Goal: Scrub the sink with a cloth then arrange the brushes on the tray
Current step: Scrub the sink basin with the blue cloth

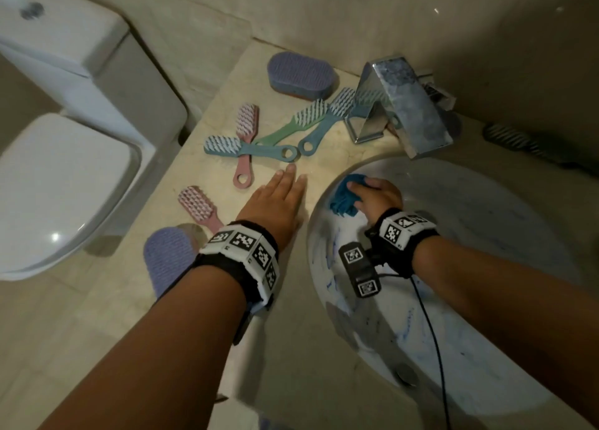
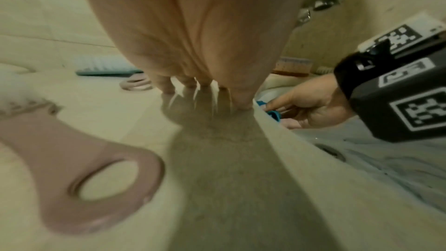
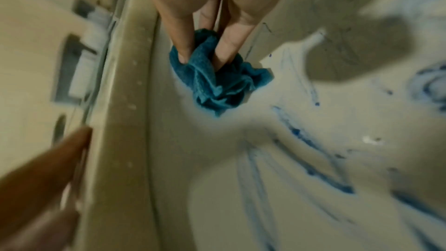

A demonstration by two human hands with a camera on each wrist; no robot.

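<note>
while the left hand (image 1: 275,202) is laid flat, fingers straight, on the counter (image 1: 324,157) near scattered brushes (image 1: 246,144), a blue cloth (image 1: 343,196) is pressed against the sink (image 1: 486,235) wall by the right hand (image 1: 377,197). from the left wrist, flat fingertips (image 2: 241,100) are seen at the rim. from the right wrist, the bunched cloth (image 3: 217,81) is pinched by fingers (image 3: 183,45) amid blue streaks.

Fuzzy terry cloth (image 3: 217,81), glossy ceramic sink (image 1: 486,235), mirror-bright metal tap (image 1: 402,105), plastic brushes (image 1: 246,144).
</note>
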